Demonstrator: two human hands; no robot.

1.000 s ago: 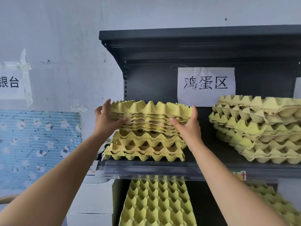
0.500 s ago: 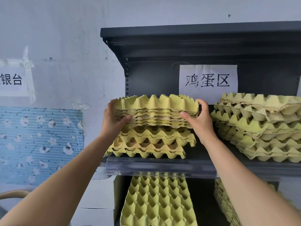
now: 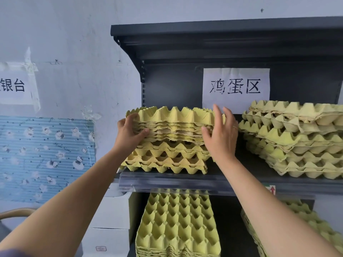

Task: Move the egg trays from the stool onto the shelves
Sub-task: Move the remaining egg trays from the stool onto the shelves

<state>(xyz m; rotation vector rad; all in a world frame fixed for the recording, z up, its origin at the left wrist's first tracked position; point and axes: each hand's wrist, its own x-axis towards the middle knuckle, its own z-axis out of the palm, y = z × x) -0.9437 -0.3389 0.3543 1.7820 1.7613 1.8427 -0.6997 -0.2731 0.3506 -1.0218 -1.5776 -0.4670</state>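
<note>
Several egg trays (image 3: 176,123) are gripped by the left hand (image 3: 130,135); right hand (image 3: 221,136) touches them, fingers (image 3: 217,115) straight.

Bare forearms lead to the left hand (image 3: 130,135) and right hand (image 3: 221,138). A thin ring (image 3: 235,127) circles one right finger; greyish sleeve (image 3: 12,254) cloth edges the left arm.

open gap (image 3: 230,164) between tray stacks (image 3: 297,138)

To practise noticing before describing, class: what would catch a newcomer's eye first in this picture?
The left hand grips a bundle of yellow egg trays atop a lower stack on the shelf, the right hand flat against its side. Behind hangs a white paper sign; another stack sits to the right.
</note>
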